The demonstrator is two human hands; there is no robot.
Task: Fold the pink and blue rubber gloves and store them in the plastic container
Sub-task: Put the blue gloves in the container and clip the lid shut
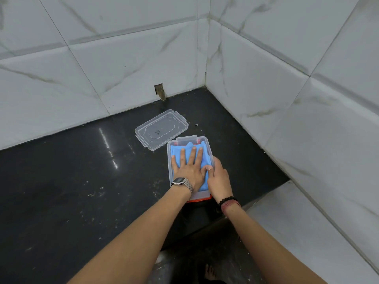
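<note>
Nearest the camera: two bare forearms reaching forward over a glossy black stone counter (61, 181), a silver metal wristwatch (182, 183) on the left wrist, a black bead bracelet (227, 200) on the right. Left hand (189, 171) flat, fingers spread wide, palm pressing down on the folded blue rubber gloves (180, 153) inside the clear rectangular plastic container (169, 160). Right hand (218, 179) at the container's right wall, thumb tucked in against the blue rubber, the other fingers curled over the rim, apparently steadying it. Pink gloves (198, 199) glimpsed only as a reddish strip under the blue layer at the near and far ends, so seemingly lowest in the box. Step in hand, by the look of it: packing down the last layer. Farther back, just beside the container's far left corner, the clear plastic lid (162, 130) lying flat. Next move probably: contents kept compressed below the rim, lid fetched and snapped on squarely. Beyond: white marble-patterned wall tiles (102, 58) meeting in a corner.
</note>
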